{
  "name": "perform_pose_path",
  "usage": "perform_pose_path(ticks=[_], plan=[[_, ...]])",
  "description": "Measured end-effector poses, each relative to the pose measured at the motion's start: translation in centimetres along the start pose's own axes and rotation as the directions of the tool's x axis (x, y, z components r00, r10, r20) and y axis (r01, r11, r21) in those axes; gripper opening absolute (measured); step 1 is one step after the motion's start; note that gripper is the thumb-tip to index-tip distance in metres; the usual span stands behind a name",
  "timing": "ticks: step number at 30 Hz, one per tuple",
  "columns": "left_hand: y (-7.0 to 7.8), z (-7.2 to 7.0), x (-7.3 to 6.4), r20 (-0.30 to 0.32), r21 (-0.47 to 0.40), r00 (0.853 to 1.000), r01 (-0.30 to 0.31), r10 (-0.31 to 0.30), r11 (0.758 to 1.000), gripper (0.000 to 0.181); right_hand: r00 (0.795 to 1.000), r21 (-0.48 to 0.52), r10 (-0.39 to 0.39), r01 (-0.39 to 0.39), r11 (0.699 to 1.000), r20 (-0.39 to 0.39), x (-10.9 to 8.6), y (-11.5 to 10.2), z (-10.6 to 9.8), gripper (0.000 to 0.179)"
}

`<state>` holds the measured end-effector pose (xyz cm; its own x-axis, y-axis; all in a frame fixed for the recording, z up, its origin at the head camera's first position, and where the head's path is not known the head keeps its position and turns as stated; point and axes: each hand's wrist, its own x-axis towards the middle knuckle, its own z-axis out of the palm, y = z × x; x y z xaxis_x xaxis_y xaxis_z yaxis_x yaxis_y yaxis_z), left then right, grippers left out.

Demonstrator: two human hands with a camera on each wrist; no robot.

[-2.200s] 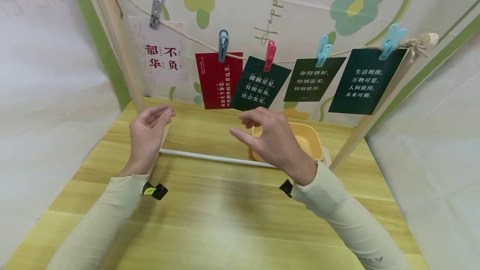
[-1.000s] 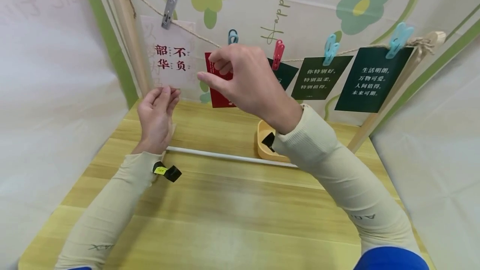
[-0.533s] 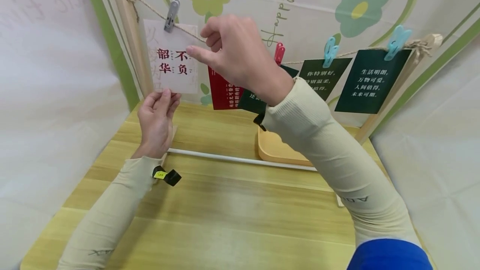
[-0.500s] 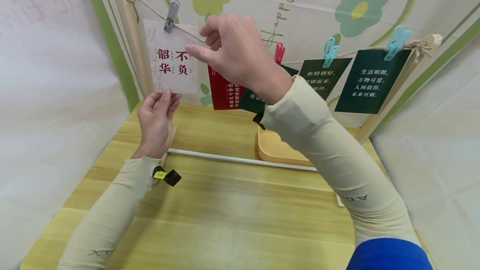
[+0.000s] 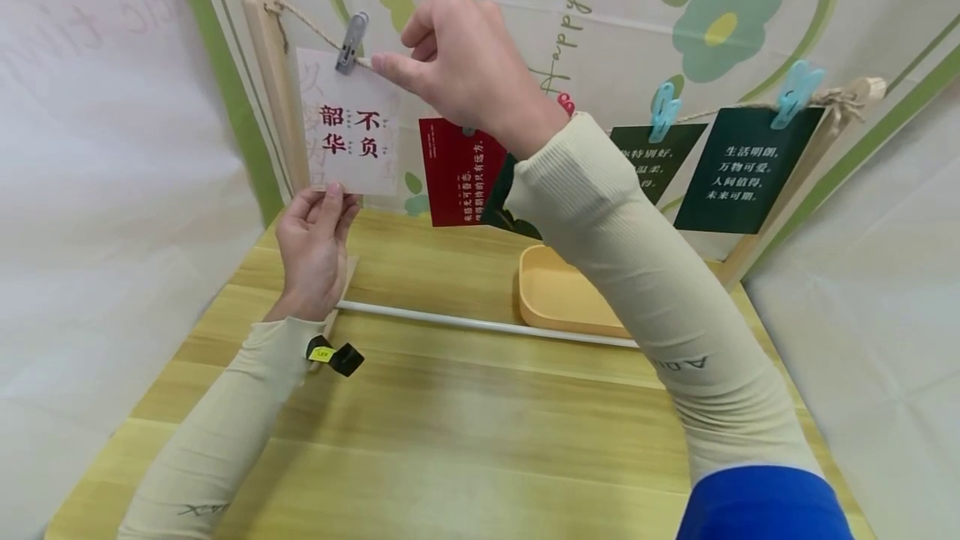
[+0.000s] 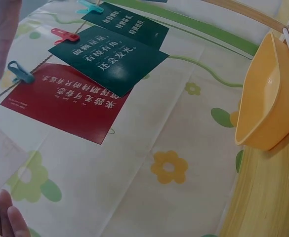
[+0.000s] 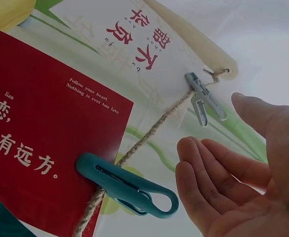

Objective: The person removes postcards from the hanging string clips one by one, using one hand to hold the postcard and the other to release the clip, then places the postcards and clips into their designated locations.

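Observation:
A white card with red characters [image 5: 351, 169] hangs from the twine line at the left, under a grey clothespin [image 5: 351, 44]. My left hand [image 5: 309, 248] pinches the card's bottom edge between thumb and fingers. Raised beside the clothespin, my right hand [image 5: 476, 65] has its thumb and fingers spread apart and holds nothing. The right wrist view shows a gap between those fingers and the grey clothespin [image 7: 206, 96]. A red card [image 7: 55, 123] hangs close to this hand from a teal clothespin [image 7: 127, 185], which the hand hides in the head view.
Dark green cards [image 5: 750, 169] hang further right on light blue and red clothespins. Wooden posts [image 5: 270, 73] carry the line at both ends. A yellow tray [image 5: 573, 319] stands behind a white rod [image 5: 450, 321] on the wooden table [image 5: 450, 440], partly behind my right sleeve.
My left hand has risen to the white card and taken its lower edge. My right hand has moved up and left, past the red card, toward the grey clothespin.

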<state>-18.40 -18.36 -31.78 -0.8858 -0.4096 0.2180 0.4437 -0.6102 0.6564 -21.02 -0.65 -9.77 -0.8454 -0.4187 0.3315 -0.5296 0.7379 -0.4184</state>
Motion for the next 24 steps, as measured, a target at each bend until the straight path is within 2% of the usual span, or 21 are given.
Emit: perform_pose_path(ticks=[12,15,20,24], plan=[[-0.2,-0.2,-0.1,0.012,0.014,1.0,-0.013,0.013,1.0,0.01,0.996,0.035,0.071,-0.073,0.997,0.055,2.4,-1.5,0.2,0.049],[-0.2,-0.1,0.0,0.014,0.022,1.0,-0.017,0.017,1.0,0.011,0.995,0.022,0.072,-0.074,0.997,0.062,3.0,-1.7,0.3,0.037],[-0.1,-0.1,0.0,0.015,0.034,1.0,-0.023,0.023,0.999,0.01,0.997,-0.022,0.045,-0.044,0.999,0.064,4.0,-1.8,0.7,0.058],[-0.1,0.0,0.0,0.019,0.043,1.0,-0.024,0.023,0.999,0.009,0.995,-0.004,0.058,-0.058,0.998,0.08,4.6,-2.0,0.8,0.047]])
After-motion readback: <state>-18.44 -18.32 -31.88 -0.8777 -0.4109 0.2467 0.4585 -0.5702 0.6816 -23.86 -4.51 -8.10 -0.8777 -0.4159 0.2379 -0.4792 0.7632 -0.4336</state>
